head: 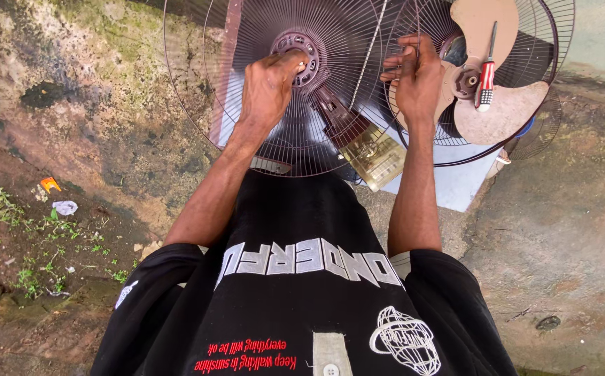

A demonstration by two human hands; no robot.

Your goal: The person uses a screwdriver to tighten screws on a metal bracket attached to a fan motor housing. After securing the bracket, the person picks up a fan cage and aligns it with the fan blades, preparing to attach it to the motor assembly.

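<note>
Left hand [267, 87]: we see its fingers clenched on the round hub [301, 52] at the middle of the wire fan guard [246, 42].
Right hand [417, 73]: fingers pinched around the guard's wires, near its rim.
Fan blades [501, 111]: just right of our right fingers.
Screwdriver [485, 76]: red-handled, lying on the blades.
Motor [372, 153]: below the fingers, between both wrists.

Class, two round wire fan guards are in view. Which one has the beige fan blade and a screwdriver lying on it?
The right-hand wire guard: the beige blade and red-handled screwdriver rest on it. The left-hand guard, with both hands on it, carries neither.
</note>
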